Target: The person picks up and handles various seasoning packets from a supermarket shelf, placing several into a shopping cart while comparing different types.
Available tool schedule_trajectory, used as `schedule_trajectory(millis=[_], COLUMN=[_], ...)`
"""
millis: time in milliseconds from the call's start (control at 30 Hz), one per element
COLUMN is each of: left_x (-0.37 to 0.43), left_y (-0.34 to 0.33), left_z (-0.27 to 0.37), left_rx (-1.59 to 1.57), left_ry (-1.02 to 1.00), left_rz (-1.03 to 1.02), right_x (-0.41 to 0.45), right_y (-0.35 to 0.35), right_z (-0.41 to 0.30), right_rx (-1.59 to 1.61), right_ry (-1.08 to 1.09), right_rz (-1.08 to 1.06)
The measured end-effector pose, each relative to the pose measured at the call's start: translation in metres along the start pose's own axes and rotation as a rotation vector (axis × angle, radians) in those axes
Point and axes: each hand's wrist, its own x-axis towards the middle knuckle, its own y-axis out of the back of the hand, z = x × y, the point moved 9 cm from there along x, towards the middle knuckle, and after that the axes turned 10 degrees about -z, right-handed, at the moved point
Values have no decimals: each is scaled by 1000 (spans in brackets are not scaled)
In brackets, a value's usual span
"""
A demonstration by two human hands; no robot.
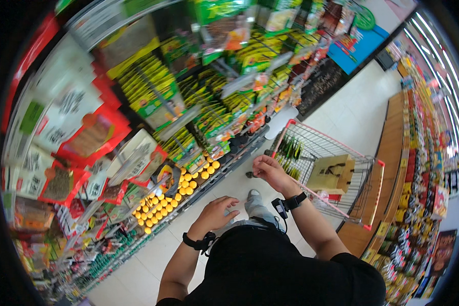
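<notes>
My left hand (217,215) is held in front of my body, palm down, fingers a little apart, with nothing in it. My right hand (268,170) is raised further forward, near the side of the shopping cart (329,142); its fingers are curled and no held thing shows, though the inside of the hand is partly hidden. Each wrist wears a black strap with a small device. In the cart lie green and yellow packets (290,150) and a brown paper bag (329,174). Rows of hanging green and yellow seasoning packets (153,91) fill the rack ahead of my hands.
Red and white pouches (90,135) hang on the left. Yellow-capped containers (162,206) line the lower shelf, close to my left hand. Beyond the cart, a long wooden-fronted shelf (390,153) holds many jars (403,202). A blue sign (354,49) stands at the rack's far end.
</notes>
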Motion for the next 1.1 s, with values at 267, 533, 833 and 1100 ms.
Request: schedule_trajectory(millis=[267,533,833,1100], left_x=[76,182,238,236], left_y=[-51,-98,-135,-146], left_z=[16,90,108,115], left_rx=[31,141,125,158], left_ry=[63,62,169,307], left_rz=[-75,-162,-135,-101], right_x=[-48,-122,-165,-125], right_y=[166,442,513,472], right_z=[36,101,220,244], right_rx=[98,-357,-297,203], right_ry=[-70,-108,-628,-561], right_rz=[225,639,466,369])
